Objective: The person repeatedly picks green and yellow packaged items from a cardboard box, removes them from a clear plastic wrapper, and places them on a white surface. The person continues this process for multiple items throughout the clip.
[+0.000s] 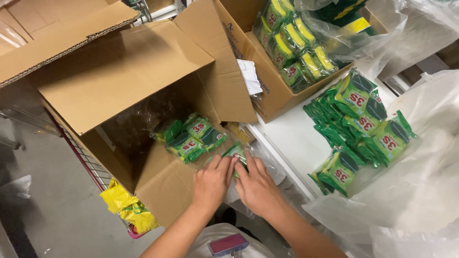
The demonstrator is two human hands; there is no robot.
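1. The left hand (212,180) and the right hand (256,185) lie side by side, palms down, at the near edge of an open cardboard box (119,81). The fingers of both are stretched forward and only lightly curled.
2. Both sets of fingertips press on a small green packet (237,154) wrapped in clear plastic film. The packet sits between the two hands, mostly hidden under the fingers; whether either hand truly grips it or merely pushes down on it, I cannot tell.
3. The packet lies at the box's front right corner, just beside the box's folded-down flap.
4. What shows of it is glossy green with a lighter patch, the same look as the other packets nearby.
5. Deeper in the box, just beyond the hands, lies a bundle of green packets (191,138) in a clear bag.
6. To the right, a loose heap of green packets (358,129) rests on a white table (291,138).
7. A second box (277,93) behind holds packets with yellow stripes (296,43).
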